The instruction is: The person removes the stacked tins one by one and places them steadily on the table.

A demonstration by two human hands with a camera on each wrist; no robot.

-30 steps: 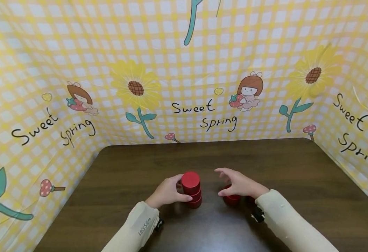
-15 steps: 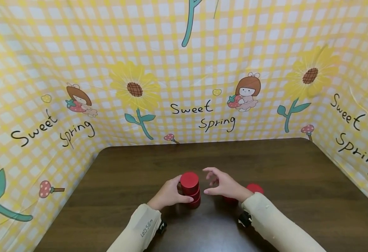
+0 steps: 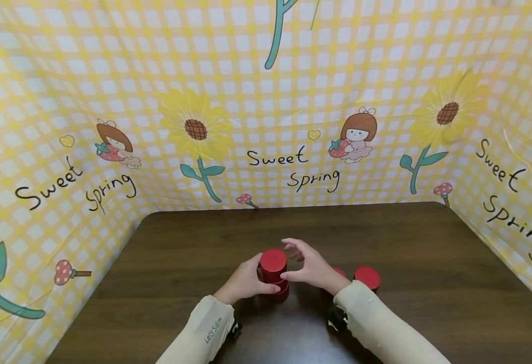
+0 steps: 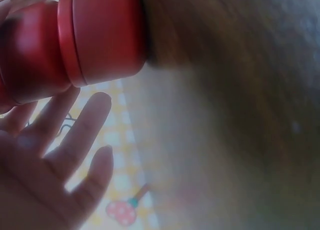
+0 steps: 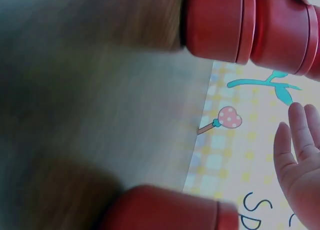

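A stack of red round lidded tins (image 3: 273,263) stands upright on the table, and its lower tin (image 4: 110,35) shows large in the left wrist view. My left hand (image 3: 243,279) grips the stack from the left, with the thumb across the front and fingers behind. From the right comes my right hand (image 3: 310,265), its thumb tip right at the upper tin and its fingers spread loosely behind it. In the right wrist view, those fingers (image 5: 302,135) are straight and stand apart from the stack.
Two more red tins stand to the right of the stack: one tin (image 3: 367,278) in plain sight, the other tin (image 3: 340,273) partly behind my right wrist. A dark wooden table (image 3: 193,237) lies underneath. Yellow checked cloth (image 3: 266,111) hangs along its back and sides.
My right hand has moved left, away from the loose tins and up to the stack. This uncovers the far right tin. My left hand stays on the stack.
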